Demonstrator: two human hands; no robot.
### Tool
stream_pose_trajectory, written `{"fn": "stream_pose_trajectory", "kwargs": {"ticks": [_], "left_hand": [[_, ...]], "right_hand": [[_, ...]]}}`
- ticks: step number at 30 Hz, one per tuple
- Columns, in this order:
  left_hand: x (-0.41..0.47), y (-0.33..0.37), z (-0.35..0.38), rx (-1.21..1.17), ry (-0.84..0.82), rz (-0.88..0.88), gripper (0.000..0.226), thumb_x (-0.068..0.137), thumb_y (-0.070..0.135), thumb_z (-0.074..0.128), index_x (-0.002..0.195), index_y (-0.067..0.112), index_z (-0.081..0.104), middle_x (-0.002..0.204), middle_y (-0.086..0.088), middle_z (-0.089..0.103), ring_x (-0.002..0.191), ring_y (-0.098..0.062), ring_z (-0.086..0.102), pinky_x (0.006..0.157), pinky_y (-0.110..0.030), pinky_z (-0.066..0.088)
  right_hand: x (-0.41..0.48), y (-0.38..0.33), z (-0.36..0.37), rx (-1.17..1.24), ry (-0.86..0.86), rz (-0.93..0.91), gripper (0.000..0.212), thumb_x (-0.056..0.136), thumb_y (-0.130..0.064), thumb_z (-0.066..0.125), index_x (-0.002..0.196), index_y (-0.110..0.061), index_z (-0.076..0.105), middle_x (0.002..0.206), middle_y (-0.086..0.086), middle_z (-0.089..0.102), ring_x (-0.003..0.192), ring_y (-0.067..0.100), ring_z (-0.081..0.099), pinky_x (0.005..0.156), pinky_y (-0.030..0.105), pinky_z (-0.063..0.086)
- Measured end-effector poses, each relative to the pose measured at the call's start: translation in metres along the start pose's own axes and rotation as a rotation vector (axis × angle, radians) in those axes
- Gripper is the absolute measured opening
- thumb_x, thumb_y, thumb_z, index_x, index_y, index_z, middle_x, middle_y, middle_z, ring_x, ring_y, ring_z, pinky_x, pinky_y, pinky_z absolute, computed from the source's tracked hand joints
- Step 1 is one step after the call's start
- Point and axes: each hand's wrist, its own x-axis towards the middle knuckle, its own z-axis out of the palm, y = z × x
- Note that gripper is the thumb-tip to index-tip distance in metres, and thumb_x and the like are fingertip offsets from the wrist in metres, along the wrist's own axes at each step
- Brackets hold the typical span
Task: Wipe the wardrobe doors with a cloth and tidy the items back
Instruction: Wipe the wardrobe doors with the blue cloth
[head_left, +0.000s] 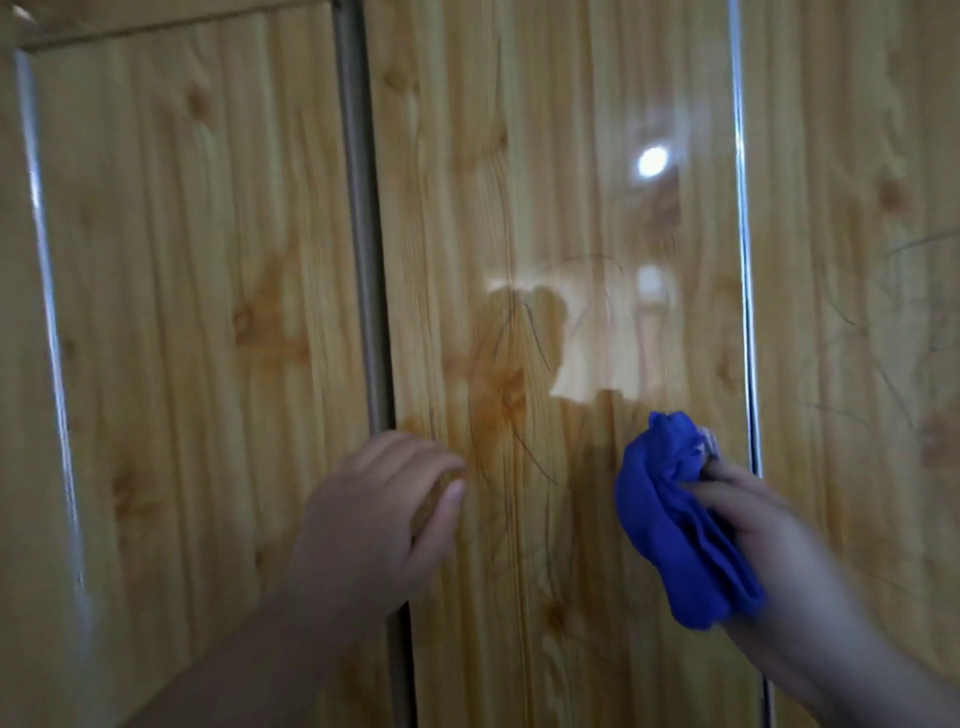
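Observation:
Glossy pine-pattern wardrobe doors fill the view: a left door (197, 312) and a middle door (561, 208), split by a dark vertical gap. My right hand (753, 525) grips a bunched blue cloth (670, 509) against the lower right of the middle door. My left hand (379, 519) curls its fingers around the middle door's left edge at the gap. Thin dark scribble lines mark the middle door above and between my hands.
A third door panel (852, 312) lies to the right past a bright metal strip (743, 260). Another shiny strip (47, 312) runs down the far left. A lamp glare reflects high on the middle door.

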Motion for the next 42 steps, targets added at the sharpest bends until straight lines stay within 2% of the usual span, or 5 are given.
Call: {"fn": "stream_pose_trajectory", "kwargs": {"ticks": [14, 19, 28, 34, 42], "left_hand": [[0.134, -0.073, 0.011, 0.284, 0.083, -0.113, 0.061, 0.109, 0.048, 0.028, 0.165, 0.025, 0.023, 0.175, 0.006, 0.014, 0.162, -0.013, 0.001, 0.132, -0.052, 0.004], [0.135, -0.085, 0.029, 0.296, 0.154, -0.090, 0.062, 0.109, 0.048, 0.027, 0.167, 0.028, 0.017, 0.175, 0.008, 0.011, 0.162, -0.011, -0.001, 0.131, -0.052, 0.004], [0.134, -0.085, 0.035, 0.272, 0.205, -0.085, 0.061, 0.109, 0.047, 0.023, 0.167, 0.027, 0.016, 0.175, 0.007, 0.009, 0.162, -0.012, -0.001, 0.131, -0.052, 0.004], [0.134, -0.089, 0.034, 0.271, 0.192, -0.049, 0.060, 0.108, 0.035, 0.024, 0.166, 0.024, 0.016, 0.175, 0.004, 0.010, 0.163, -0.016, 0.002, 0.130, -0.057, 0.009], [0.134, -0.090, 0.034, 0.260, 0.205, -0.068, 0.060, 0.110, 0.045, 0.024, 0.166, 0.025, 0.020, 0.174, 0.006, 0.010, 0.162, -0.014, 0.003, 0.130, -0.054, 0.005]], "right_hand": [[0.103, -0.080, 0.089, -0.890, 0.115, -0.864, 0.028, 0.090, -0.015, 0.053, 0.098, -0.041, 0.056, 0.080, -0.011, 0.062, 0.070, 0.003, 0.060, 0.056, 0.019, 0.041], [0.134, -0.095, 0.106, -1.277, 0.269, -1.130, 0.022, 0.091, -0.010, 0.057, 0.108, -0.021, 0.064, 0.103, -0.006, 0.056, 0.098, 0.013, 0.051, 0.078, 0.018, 0.033], [0.145, -0.016, 0.132, -1.402, 0.419, -1.315, 0.034, 0.091, -0.005, 0.060, 0.124, -0.007, 0.069, 0.111, 0.012, 0.064, 0.098, 0.032, 0.055, 0.087, 0.036, 0.045], [0.122, 0.057, 0.139, -1.563, 0.088, -1.343, 0.041, 0.105, -0.007, 0.031, 0.133, -0.004, 0.060, 0.109, 0.012, 0.063, 0.100, 0.029, 0.056, 0.093, 0.043, 0.049], [0.143, -0.020, 0.077, -1.717, 0.209, -1.487, 0.038, 0.086, -0.014, 0.060, 0.123, -0.007, 0.068, 0.100, 0.011, 0.061, 0.092, 0.031, 0.053, 0.077, 0.042, 0.041]]}}
